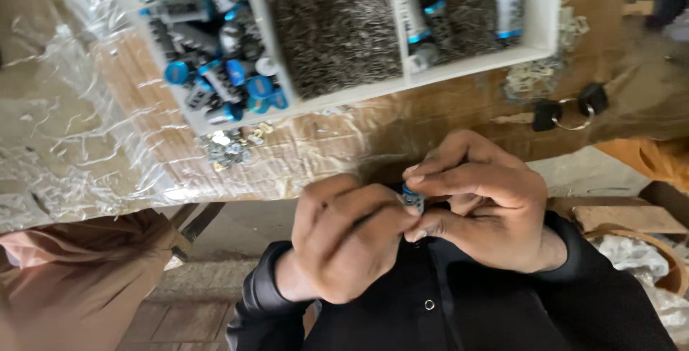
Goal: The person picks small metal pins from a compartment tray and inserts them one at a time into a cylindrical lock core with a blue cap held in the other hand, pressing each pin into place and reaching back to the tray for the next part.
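i see my left hand [341,240] and right hand [481,204] close to my chest, each grip clamped on a small blue-capped part [411,197] between the fingertips; beyond them on the counter [430,125] sits a white divided tray [542,6] of blue-capped parts and metal pins

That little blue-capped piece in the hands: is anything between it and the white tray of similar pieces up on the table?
Nothing visible does. The small blue-capped piece is pinched between the left hand and right hand, near the table edge. Only bare plastic-covered tabletop lies between it and the white tray.
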